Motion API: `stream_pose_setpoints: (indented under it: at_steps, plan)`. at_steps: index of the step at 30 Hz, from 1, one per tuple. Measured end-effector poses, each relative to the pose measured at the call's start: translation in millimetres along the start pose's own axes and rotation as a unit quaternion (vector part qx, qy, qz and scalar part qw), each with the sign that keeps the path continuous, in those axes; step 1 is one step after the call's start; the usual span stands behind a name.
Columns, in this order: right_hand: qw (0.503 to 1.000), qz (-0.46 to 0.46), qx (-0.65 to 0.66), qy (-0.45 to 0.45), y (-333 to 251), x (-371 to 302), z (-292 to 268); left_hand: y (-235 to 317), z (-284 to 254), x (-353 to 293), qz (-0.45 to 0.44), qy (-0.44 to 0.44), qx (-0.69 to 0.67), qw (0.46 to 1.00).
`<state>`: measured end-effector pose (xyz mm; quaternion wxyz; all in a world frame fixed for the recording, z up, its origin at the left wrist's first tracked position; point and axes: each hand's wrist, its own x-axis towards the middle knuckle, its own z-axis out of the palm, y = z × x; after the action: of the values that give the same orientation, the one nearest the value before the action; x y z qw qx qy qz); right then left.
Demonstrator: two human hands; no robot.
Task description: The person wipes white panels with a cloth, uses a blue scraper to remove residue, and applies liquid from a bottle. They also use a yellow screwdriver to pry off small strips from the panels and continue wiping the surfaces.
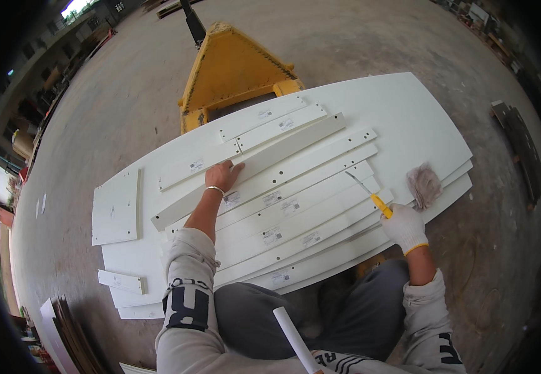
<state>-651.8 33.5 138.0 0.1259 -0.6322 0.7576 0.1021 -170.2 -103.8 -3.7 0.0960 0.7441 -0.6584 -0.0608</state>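
Note:
My bare left hand (222, 176) is closed over the upper edge of a long narrow white board (270, 159), which looks tilted up on its edge. In my right hand (403, 225), in a white knit glove, is a yellow-handled tool (381, 205) with a long thin metal blade, its tip over the boards at the right. Several white strips with drilled holes and paper labels, such as the front strip (326, 234), lie side by side under and around my hands. A crumpled greyish-pink rag (424, 186) rests just beyond my gloved hand.
Large stacked white panels (401, 112) bear the strips. A squarish white panel (115, 209) and a short strip (120, 281) lie at the left. Behind stands a yellow pallet jack (236, 65). Dark boards (520, 149) lie on the floor at right. A white stick-like piece (295, 340) rises near my lap.

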Motion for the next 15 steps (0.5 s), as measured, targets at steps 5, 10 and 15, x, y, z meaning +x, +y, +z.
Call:
stream_pose_setpoints:
  at_steps: [5,10,15]
  plan:
    - [0.999,-0.032,0.026,-0.018,-11.5,-1.4,4.7,-5.6,-35.4,5.0,0.083,0.152,0.092,0.981]
    - [0.998,-0.030,0.012,-0.052,-18.9,3.3,2.8,29.8,-110.2,19.1,0.235,0.223,0.200,0.925]
    - [0.997,-0.047,0.012,-0.068,-27.4,1.2,2.2,71.8,-178.9,38.0,0.342,0.298,0.229,0.861]
